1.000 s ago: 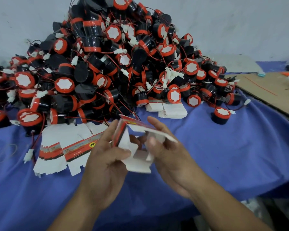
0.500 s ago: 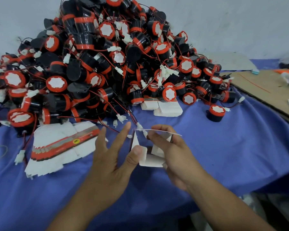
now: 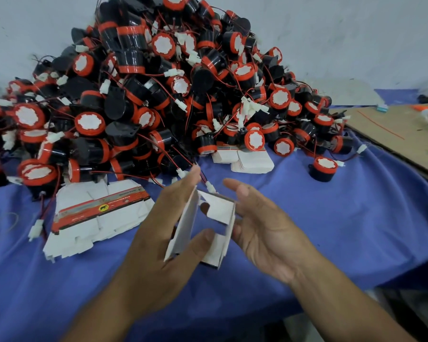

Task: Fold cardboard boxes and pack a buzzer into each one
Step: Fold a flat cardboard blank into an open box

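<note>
A half-folded box (image 3: 219, 209) over the blue cloth (image 3: 344, 230), its side pinched in the left hand (image 3: 158, 245), the right hand (image 3: 265, 230) flat against it; flaps likely need closing before a buzzer (image 3: 323, 169) goes in.

The box (image 3: 186, 225) has sprung open, right hand (image 3: 265, 233) now flat.

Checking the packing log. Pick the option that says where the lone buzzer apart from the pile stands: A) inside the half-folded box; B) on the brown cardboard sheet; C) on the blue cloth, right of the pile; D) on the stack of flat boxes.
C: the lone buzzer stands on the blue cloth, clear of the pile and short of the brown cardboard sheet.
</note>
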`<act>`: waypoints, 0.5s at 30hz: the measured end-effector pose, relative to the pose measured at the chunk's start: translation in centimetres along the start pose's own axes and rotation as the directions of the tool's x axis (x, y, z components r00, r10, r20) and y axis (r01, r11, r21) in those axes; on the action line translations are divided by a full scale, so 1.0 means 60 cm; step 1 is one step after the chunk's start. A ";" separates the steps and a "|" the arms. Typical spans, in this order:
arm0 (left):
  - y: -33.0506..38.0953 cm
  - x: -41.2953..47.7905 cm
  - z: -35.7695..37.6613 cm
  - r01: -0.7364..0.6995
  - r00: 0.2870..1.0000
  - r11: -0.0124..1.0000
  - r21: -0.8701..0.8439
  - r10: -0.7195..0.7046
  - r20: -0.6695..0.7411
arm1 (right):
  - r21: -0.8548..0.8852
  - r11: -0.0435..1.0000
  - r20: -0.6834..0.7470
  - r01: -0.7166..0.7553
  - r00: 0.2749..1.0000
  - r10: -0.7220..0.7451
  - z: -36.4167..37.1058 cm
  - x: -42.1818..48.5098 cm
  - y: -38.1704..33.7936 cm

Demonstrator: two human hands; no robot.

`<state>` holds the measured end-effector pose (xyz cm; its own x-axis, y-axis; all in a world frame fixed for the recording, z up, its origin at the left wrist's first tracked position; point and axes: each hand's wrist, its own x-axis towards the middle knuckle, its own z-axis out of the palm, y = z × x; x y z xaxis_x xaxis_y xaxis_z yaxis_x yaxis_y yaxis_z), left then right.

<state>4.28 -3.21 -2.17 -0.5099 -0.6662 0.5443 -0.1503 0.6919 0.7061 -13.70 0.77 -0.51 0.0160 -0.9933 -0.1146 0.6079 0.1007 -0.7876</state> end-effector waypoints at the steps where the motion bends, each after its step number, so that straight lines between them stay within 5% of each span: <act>1: -0.001 -0.001 0.002 0.006 1.000 1.000 -0.008 -0.006 -0.013 | -0.017 0.999 0.007 0.040 0.999 -0.040 0.003 -0.001 0.001; 6: -0.001 0.001 0.011 -0.019 0.999 0.996 0.085 0.022 -0.031 | -0.383 0.903 0.046 0.195 0.980 -0.192 0.004 -0.003 0.017; 11: 0.003 0.001 0.019 -0.048 0.994 0.989 0.143 0.060 -0.086 | -0.339 0.912 0.174 0.231 0.968 -0.180 0.011 -0.008 0.039; 15: 0.001 0.002 0.016 0.074 0.975 0.994 0.078 -0.056 -0.215 | -0.430 0.856 0.212 0.287 0.954 -0.213 0.006 -0.004 0.043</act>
<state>3.38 -2.98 -2.47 -0.3068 -0.7479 0.5887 -0.2535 0.6604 0.7068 -11.84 1.24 -2.27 0.0542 -0.9809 0.1869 0.1840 -0.1742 -0.9674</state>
